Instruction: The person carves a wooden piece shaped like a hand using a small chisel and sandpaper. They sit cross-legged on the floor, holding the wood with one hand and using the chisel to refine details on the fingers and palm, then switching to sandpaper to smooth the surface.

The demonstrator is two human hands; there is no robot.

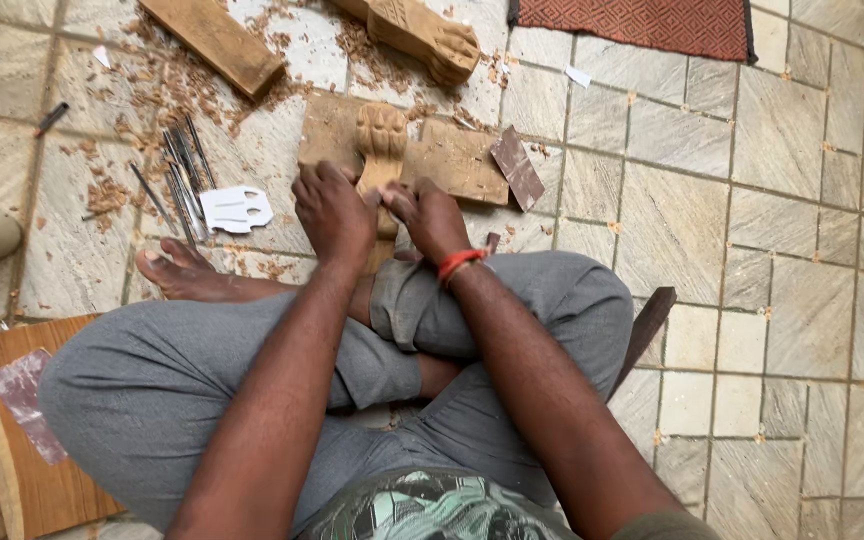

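Wooden carved leg (382, 135) lies on flat board (452, 160) at 12 o'clock of crossed knees. Left hand (334, 212) and right hand (430, 218) both clamp its near end, close together. Risk, judged: piece twisting or slipping off board under pressure. Loose chisels (184, 170) crowd 10 o'clock; bare tiled floor (752, 200) open at 3 o'clock.

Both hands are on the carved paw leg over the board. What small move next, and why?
Probably keep the left hand pinning the carved wooden leg against the board while the right hand works it: both hands already clamp it, and the chisels lie aside.
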